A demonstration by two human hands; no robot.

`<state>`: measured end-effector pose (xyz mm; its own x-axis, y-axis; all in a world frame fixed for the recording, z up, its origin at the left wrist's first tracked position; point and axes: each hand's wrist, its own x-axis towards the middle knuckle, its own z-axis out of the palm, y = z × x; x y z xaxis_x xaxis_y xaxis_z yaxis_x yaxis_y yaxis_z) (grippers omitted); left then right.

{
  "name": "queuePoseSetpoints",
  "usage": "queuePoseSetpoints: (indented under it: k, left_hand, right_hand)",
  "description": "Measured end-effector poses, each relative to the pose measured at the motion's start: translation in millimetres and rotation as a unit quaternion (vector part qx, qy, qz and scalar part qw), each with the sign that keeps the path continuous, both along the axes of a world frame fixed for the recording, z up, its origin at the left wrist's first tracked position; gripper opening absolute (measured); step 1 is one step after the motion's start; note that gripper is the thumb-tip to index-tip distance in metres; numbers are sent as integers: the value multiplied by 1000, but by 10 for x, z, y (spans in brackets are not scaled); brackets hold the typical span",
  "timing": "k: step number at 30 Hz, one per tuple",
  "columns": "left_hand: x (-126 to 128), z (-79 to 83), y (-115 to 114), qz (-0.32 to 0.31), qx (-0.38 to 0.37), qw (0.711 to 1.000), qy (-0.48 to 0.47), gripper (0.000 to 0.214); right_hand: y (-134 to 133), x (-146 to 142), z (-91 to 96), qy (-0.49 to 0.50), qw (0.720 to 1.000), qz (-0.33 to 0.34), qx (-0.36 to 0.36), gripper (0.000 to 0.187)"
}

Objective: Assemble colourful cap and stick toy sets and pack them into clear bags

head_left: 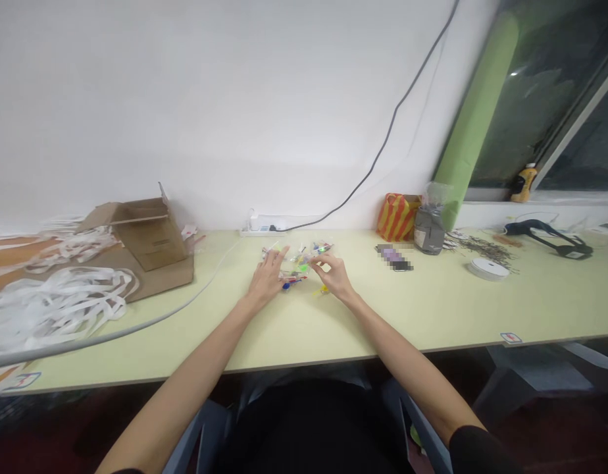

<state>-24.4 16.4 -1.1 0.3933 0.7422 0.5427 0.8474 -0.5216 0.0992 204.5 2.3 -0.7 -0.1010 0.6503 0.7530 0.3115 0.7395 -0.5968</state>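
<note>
Head view: the small clear plastic packets (pixel 297 266) lay in a loose heap at the middle of the pale green desk (pixel 432 316), holding tiny parts in blue, yellow, green and red. The left hand (pixel 267 280) was spread, its fingers reaching over the heap's near left side. The right hand (pixel 335 276) was curved, its fingertips (pixel 316 261) at the heap's right side; whether it pinched a packet, I could not tell. A wide strip of desk ran from the heap to the front edge at 6 o'clock. A white power strip (pixel 262 227) sat against the wall at 12 o'clock, a flattened cardboard box (pixel 151 234) at 10 o'clock, and white paper strips (pixel 57 309) at 9 o'clock. A blurred phone (pixel 395 257) lay at 3 o'clock, with a white ribbon spool (pixel 487 268) beyond it.
</note>
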Motion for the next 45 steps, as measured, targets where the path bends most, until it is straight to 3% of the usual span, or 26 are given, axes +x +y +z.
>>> queuePoseSetpoints:
  k: [6,13,19,26,28,32,35,38,42,45]
  left_hand:
    - [1,6,-19,4,4,1000,0,87]
    - [5,2,-10,1,4,1000,-9,88]
    - [29,13,-21,3,0,1000,-15,82]
    - [32,19,-28,-5,2,999,-35,79]
    - [24,32,-34,3,-1,999,-51,79]
    - [-13,71,-43,21,-1,996,-82,77]
    - [-40,85,-36,36,-5,995,-94,77]
    - [-51,79,-21,44,-11,994,-101,78]
    - [-47,68,-15,41,-11,994,-100,77]
    - [-48,59,-17,29,-7,995,-93,78]
  right_hand:
    - [-35,-63,-1,0,999,28,-25,13]
    - [-33,-105,-26,9,1000,2,-30,18]
    - [-24,-120,-63,16,998,-61,-30,21]
    - [-65,-178,-41,14,999,-16,-24,24]
    - [-63,-150,4,3,1000,-8,-19,24]
    - [31,97,87,19,998,-62,-12,23]
    - [137,379,72,-92,993,-15,-76,13]
    - [210,590,-5,-211,961,28,-175,14]
    - [238,689,-77,-257,922,27,-288,9]
    - [230,696,-51,-259,910,51,-319,17]
